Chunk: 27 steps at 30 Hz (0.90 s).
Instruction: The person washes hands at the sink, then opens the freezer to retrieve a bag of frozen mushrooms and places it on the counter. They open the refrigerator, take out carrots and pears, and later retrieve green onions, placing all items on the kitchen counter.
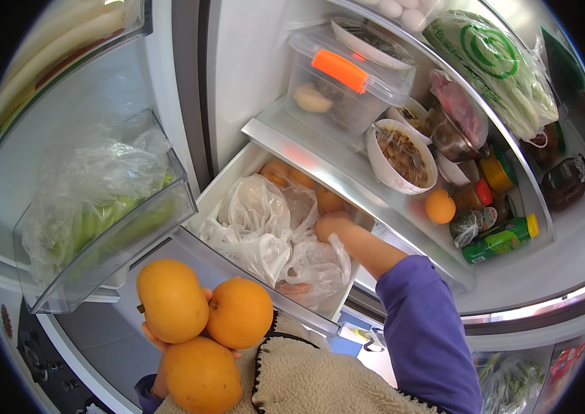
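Observation:
My left hand (153,339) holds three fruits in front of my body. Two are large yellow-brown pears, an upper pear (172,300) with a short stem and a lower pear (201,375); the third is an orange (240,313) on the right. Most of the hand is hidden behind them. My right hand (332,225) reaches into an open refrigerator drawer (341,310), beside white plastic bags (258,217) and next to an orange-coloured fruit (329,200). Its fingers are hidden, so a hold cannot be made out. More orange fruit (275,172) lies at the drawer's back.
Left, the open door's clear bin (116,259) holds bagged green vegetables (95,217). The shelf edge (313,160) overhangs the drawer. On the shelf stand a lidded plastic box (334,98), a bowl of food (401,155), an orange (440,206) and a green bottle (499,239).

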Available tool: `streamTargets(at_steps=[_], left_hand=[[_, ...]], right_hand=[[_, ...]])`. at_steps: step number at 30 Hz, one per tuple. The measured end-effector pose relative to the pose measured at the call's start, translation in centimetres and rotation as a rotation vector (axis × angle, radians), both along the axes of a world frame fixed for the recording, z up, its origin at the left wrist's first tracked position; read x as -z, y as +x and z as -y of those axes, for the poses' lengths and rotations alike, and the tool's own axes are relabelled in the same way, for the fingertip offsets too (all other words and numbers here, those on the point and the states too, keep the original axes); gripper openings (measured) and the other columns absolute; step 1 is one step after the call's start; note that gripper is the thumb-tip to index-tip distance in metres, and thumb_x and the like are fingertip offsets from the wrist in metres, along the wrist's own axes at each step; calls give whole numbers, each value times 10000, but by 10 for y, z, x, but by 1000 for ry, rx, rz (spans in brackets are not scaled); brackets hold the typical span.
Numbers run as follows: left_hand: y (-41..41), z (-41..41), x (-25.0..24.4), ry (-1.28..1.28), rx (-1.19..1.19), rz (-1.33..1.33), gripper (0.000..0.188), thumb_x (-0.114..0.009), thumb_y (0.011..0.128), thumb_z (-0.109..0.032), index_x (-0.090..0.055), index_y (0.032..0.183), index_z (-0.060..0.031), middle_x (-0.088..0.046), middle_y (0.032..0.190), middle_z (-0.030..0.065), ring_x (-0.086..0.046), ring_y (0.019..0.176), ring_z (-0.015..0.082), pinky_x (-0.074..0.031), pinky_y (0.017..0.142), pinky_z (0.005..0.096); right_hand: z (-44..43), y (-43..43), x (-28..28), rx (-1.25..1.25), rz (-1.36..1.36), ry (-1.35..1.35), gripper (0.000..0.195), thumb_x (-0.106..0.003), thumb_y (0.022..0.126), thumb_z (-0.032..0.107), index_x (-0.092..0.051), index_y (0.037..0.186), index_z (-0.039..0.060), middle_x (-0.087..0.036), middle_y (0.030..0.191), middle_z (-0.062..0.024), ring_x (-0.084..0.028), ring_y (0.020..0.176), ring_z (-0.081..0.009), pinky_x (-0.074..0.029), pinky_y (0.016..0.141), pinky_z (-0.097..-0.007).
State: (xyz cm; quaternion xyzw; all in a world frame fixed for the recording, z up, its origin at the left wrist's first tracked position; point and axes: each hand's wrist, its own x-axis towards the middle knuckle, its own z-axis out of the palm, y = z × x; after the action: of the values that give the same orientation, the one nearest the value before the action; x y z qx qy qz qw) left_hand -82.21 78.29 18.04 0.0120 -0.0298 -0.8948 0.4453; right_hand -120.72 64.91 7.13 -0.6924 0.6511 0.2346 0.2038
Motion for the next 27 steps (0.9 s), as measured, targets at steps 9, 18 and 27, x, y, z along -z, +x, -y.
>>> streamTargets(at_steps=[9, 18, 27], left_hand=[[1, 8, 0, -25, 48, 11, 1003, -563, 640, -754, -334, 1297, -31, -400, 1263, 161, -471, 1089, 473, -467, 713, 685], [8, 15, -12, -67, 122, 211, 880, -552, 707, -706, -390, 1260, -42, -480, 1194, 167, -551, 983, 453, -494, 636, 661], [8, 14, -4, -92, 177, 132, 1013, -531, 648, -769, -320, 1284, -8, -392, 1248, 163, -458, 1101, 487, -473, 714, 681]], right_hand=[[49, 57, -31, 1805, 1870, -836, 319, -471, 896, 268, -511, 1103, 29, -589, 1010, -96, -580, 850, -241, -526, 668, -331], [16, 4, -69, 502, 301, -389, 445, -708, 673, 237, -617, 1077, 75, -623, 1068, -141, -597, 967, -264, -452, 860, -350], [41, -20, -38, 1017, 414, -579, 471, -682, 702, 290, -596, 1114, 80, -603, 1118, -144, -605, 957, -271, -461, 848, -355]])
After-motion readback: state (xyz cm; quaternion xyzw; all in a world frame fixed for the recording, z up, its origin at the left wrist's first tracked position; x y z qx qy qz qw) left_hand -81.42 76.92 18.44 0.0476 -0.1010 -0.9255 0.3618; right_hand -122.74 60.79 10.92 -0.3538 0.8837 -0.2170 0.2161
